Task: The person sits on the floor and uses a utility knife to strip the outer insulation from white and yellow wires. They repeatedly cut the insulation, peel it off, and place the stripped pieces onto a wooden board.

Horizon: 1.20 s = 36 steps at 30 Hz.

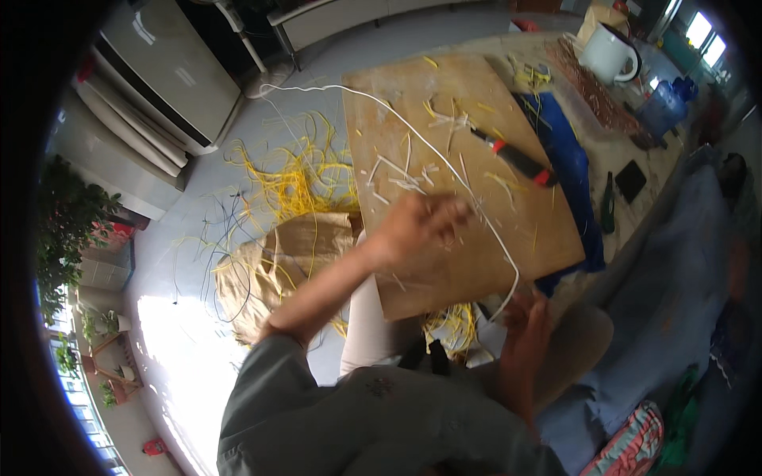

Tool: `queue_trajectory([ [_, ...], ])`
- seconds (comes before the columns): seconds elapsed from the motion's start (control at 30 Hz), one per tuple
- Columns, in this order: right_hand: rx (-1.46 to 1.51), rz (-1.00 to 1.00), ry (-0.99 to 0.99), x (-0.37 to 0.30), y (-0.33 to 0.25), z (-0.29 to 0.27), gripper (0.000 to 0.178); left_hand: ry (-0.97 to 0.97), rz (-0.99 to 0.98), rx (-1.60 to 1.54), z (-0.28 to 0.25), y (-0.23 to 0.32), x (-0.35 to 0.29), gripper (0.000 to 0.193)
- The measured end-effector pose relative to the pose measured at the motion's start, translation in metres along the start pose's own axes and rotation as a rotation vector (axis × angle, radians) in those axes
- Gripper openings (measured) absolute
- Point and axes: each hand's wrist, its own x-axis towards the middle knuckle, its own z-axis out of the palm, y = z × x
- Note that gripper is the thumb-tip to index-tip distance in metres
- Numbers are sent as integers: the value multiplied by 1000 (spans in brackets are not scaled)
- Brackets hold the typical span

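A long white cable (429, 143) crosses the wooden board (429, 285) from its far left edge to the near right. At the board's near right corner, my right hand (528, 317) has its fingers closed on the cable's near stretch. My left hand (417, 226) hovers above the middle of the board, just left of the cable. Its fingers look curled but are smeared by motion, so whether they hold anything is unclear. Right of the cable lies a black and red utility knife (520, 163). Cut white sheath pieces (405, 178) and yellow scraps litter the board.
Tangled yellow wires (305, 178) spread over the floor at left, beside a brown sack (274, 254). More yellow wire (452, 329) lies below the board. To the right are a blue sheet (567, 166), a white mug (609, 55), copper wire (587, 87) and a blue plastic bottle (665, 107).
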Motion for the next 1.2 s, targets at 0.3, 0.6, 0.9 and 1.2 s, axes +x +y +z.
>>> queue_trajectory([
  [0.3, -68, -167, -148, 1, 25, 21, 29, 269, 86, -241, 68, -63, -38, 43],
  [0.6, 47, -162, 21, -21, -26, -49, 33, 531, 43, -1172, -113, -52, 45, 25],
  [0.9, -263, -829, 245, -24, -156, -232, 35, 520, 152, -1536, -375, -112, 63, 31],
  [1.2, 374, -490, -193, -17, -246, -355, 35, 512, -288, -603, -305, -132, 22, 15],
])
